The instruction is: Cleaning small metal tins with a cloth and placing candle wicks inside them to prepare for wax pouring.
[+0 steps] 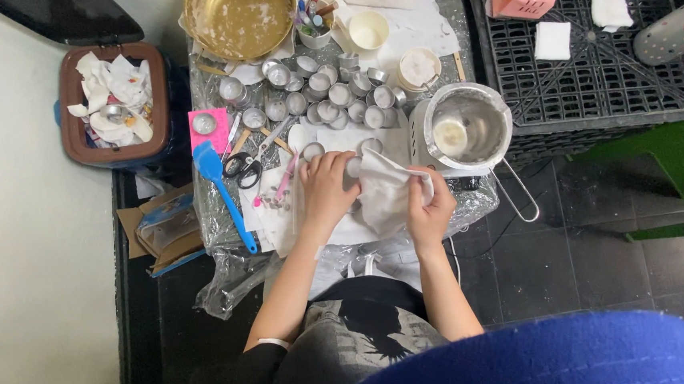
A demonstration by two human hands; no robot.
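We see the left hand (327, 191) palm-down, fingers clamped on a small metal cup (353, 167). Beside it, the right hand (430, 210) pinches the soft, crumpled white cloth (384, 193) against that cup. Beyond the cloth stands a round steel saucepan (467, 127).

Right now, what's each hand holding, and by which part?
Right hand pinches the white cloth at its right edge. Left hand grips a small metal cup by its side, against the cloth.
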